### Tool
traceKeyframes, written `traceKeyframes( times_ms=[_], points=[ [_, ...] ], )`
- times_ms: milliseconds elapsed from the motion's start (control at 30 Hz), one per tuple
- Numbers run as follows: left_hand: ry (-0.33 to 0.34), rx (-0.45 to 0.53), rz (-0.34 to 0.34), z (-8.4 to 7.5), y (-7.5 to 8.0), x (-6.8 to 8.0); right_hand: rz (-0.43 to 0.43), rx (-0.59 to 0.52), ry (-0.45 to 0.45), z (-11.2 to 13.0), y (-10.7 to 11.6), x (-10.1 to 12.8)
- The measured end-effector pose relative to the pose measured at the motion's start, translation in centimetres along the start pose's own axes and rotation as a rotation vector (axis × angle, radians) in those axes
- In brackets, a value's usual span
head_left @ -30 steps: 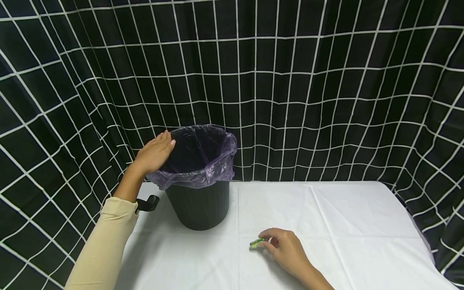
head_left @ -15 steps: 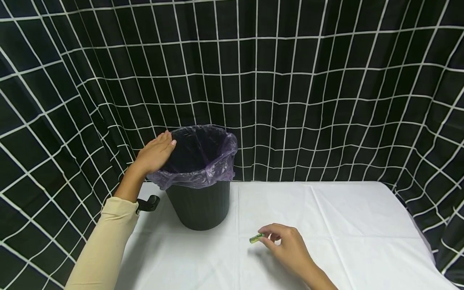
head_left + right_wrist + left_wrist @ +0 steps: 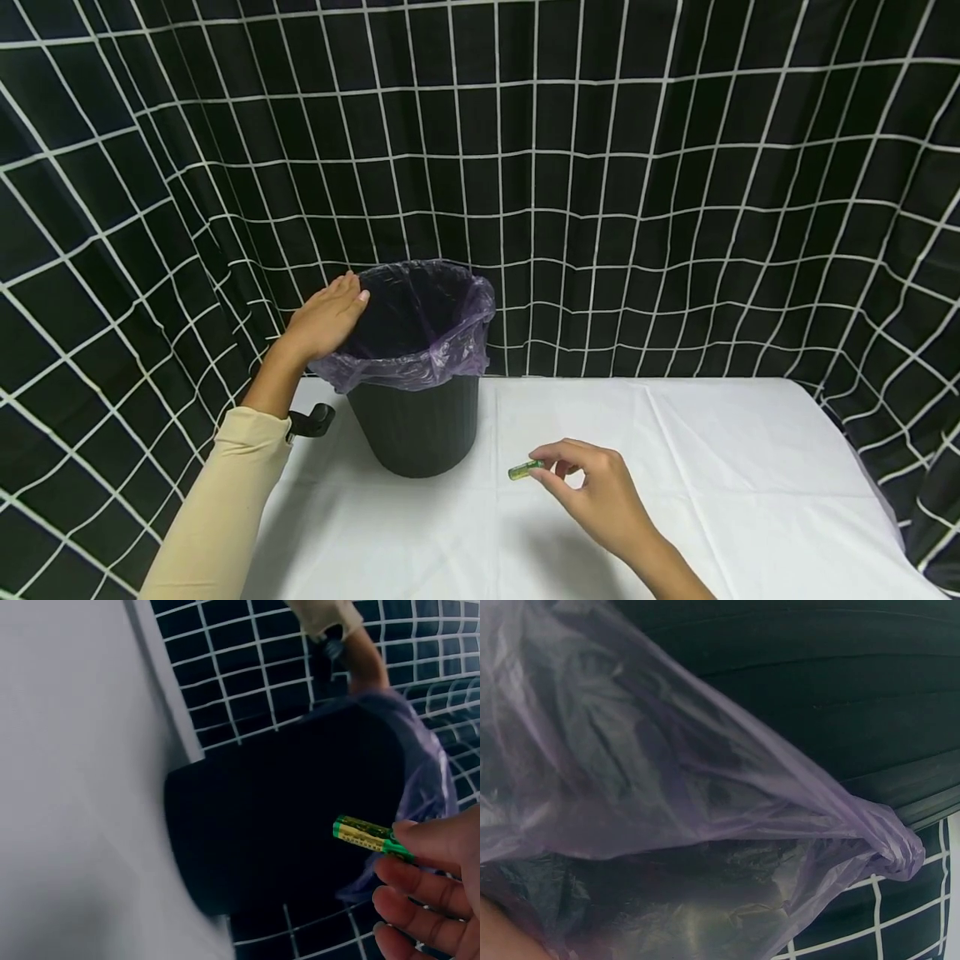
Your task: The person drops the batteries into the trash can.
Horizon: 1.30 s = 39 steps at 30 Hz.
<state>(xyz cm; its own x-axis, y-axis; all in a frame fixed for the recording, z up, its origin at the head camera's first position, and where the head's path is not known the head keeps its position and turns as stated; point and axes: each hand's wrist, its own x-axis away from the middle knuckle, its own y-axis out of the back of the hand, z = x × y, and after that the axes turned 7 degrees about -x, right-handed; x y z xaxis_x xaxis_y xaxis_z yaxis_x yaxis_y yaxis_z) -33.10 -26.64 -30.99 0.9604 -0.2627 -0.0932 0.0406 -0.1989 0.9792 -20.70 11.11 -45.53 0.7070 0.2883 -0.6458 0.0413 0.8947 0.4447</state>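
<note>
Between thumb and fingertips my right hand [image 3: 592, 492] pinches a small green and yellow battery [image 3: 522, 471], held above the white cloth. In the right wrist view the battery [image 3: 367, 835] sticks out past the thumb, in front of the dark bin. A dark ribbed trash bin [image 3: 420, 429] stands left of the right hand, lined with a thin purple bag [image 3: 438, 358] folded over its rim. My left hand [image 3: 322, 321] rests on the bin's left rim with its fingers straight. The left wrist view shows mostly the purple bag [image 3: 667, 765] and the bin wall [image 3: 840, 690]; little of the hand appears there.
A white cloth [image 3: 675, 492] covers the table under the bin. Black fabric with a white grid [image 3: 570, 183] hangs behind and along both sides. A black strap device [image 3: 313, 420] sits at the left wrist.
My right hand has lifted the battery off the cloth and moved it slightly up and away from me. The left hand has stayed on the rim. The view has shifted a little.
</note>
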Motion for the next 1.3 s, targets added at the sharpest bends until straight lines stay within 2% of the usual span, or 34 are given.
traceKeyframes(
  times_ms=[400,933,1300],
  points=[
    [0.007,0.005,0.001,-0.4,0.0,-0.1,-0.021,-0.041,0.096,2.0,0.6,-3.0],
    [0.004,0.015,-0.005,-0.2,0.1,-0.1,-0.033,-0.021,0.198,4.0,1.4,-6.9],
    [-0.004,0.011,-0.012,-0.3,0.1,0.0,-0.002,-0.025,0.196,5.5,2.1,-9.7]
  ],
)
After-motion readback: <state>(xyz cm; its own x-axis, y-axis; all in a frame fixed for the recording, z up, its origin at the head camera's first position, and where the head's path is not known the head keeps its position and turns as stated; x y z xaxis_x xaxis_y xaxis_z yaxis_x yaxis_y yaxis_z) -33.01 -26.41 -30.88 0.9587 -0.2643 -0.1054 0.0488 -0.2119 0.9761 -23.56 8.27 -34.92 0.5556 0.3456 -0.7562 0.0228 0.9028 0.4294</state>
